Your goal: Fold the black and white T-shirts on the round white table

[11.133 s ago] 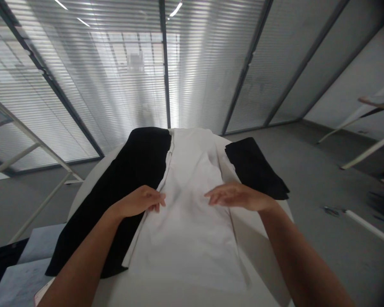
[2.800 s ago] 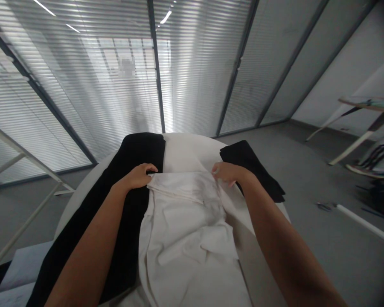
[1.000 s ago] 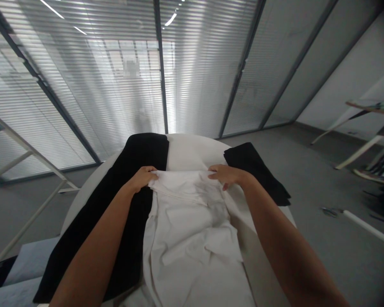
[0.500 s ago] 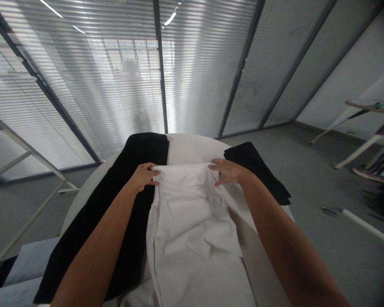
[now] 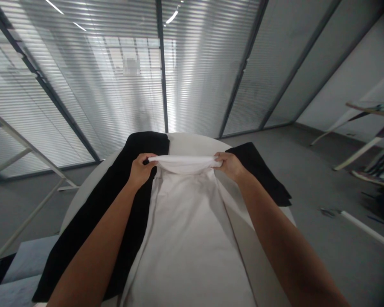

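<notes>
A white garment (image 5: pixel 188 230) stretches from the far part of the round table (image 5: pixel 192 145) toward me; its exact kind cannot be made out. Its far end is turned over in a folded band. My left hand (image 5: pixel 142 170) pinches the left corner of that band, and my right hand (image 5: pixel 228 165) pinches the right corner, so the edge is drawn straight between them. Under my left arm lies a long black folded cloth (image 5: pixel 147 145). Beyond my right wrist, a smaller black folded cloth (image 5: pixel 259 172) rests at the table's right edge.
Light grey folded cloth (image 5: pixel 32 256) sits at the lower left. A white metal frame (image 5: pixel 25 147) stands on the left. Glass panels with blinds (image 5: pixel 121 94) rise behind the table. On the right are a wooden-edged table (image 5: pixel 371 110) and a white pole (image 5: pixel 368 230) over the floor.
Both hands have lifted the garment's far edge and moved slightly away from me. The edge is now tauter, and the wrinkled body of the garment has smoothed out.
</notes>
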Demonstrator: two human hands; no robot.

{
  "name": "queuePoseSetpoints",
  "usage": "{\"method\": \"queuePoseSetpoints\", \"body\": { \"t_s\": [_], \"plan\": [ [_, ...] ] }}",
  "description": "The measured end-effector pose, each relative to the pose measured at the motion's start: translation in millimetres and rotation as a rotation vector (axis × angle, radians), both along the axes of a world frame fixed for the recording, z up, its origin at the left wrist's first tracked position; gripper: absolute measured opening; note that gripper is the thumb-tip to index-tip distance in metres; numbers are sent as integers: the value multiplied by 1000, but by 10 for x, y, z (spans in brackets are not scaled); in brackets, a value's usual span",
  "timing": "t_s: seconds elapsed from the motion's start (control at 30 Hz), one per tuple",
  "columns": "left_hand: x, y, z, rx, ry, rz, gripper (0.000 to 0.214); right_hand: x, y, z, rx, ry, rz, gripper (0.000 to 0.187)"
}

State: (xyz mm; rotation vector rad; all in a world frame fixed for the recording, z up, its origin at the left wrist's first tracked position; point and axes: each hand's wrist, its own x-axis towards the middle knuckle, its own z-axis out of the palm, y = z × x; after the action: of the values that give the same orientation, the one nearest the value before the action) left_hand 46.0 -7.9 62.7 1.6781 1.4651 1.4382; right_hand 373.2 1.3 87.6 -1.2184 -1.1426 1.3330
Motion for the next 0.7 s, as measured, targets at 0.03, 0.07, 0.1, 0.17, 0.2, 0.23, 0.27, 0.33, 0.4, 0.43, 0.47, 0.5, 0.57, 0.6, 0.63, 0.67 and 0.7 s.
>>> {"method": "queuePoseSetpoints", "body": {
  "t_s": [0.03, 0.07, 0.1, 0.17, 0.2, 0.23, 0.27, 0.33, 0.4, 0.43, 0.47, 0.5, 0.57, 0.6, 0.63, 0.67, 0.7],
  "plan": [
    [1, 5, -8, -25, -34, -2, 27, -3, -1, -2, -2, -3, -9, 8],
    [4, 7, -14, -56, -86, -15, 30, -4, -2, -1, -2, -9, -20, 7],
    [8, 6, -17, -90, -147, -38, 31, -4, -4, 2, -7, -27, -29, 7],
    [8, -9, -6, -143, -269, -108, 31, 3, -10, 14, -33, -84, -25, 7],
    [1, -23, 7, -165, -322, -157, 30, 11, -16, 22, -52, -117, -10, 8],
    [-11, -39, 23, -185, -365, -209, 27, 24, -24, 29, -73, -148, 9, 10],
    [-30, -54, 41, -204, -398, -258, 23, 41, -35, 36, -92, -171, 30, 11],
    [-84, -79, 73, -232, -420, -336, 15, 90, -61, 46, -126, -211, 93, 11],
    [-149, -90, 92, -249, -408, -388, 11, 149, -89, 52, -151, -278, 179, 11],
    [-178, -90, 94, -257, -405, -418, 12, 176, -103, 53, -160, -321, 230, 11],
    [-202, -87, 91, -268, -406, -453, 14, 197, -115, 53, -169, -367, 280, 11],
    [-218, -82, 84, -282, -409, -489, 15, 208, -125, 52, -174, -410, 322, 11],
    [-221, -74, 63, -311, -421, -541, 18, 200, -138, 46, -184, -468, 353, 11],
    [-209, -74, 53, -319, -430, -549, 19, 181, -140, 41, -191, -485, 342, 11],
    [-191, -77, 49, -323, -445, -548, 19, 157, -139, 33, -191, -498, 311, 11],
    [-170, -83, 50, -323, -468, -541, 20, 133, -134, 23, -182, -511, 273, 11],
    [-151, -91, 57, -311, -498, -525, 20, 112, -124, 11, -165, -528, 237, 12]
  ]
}}
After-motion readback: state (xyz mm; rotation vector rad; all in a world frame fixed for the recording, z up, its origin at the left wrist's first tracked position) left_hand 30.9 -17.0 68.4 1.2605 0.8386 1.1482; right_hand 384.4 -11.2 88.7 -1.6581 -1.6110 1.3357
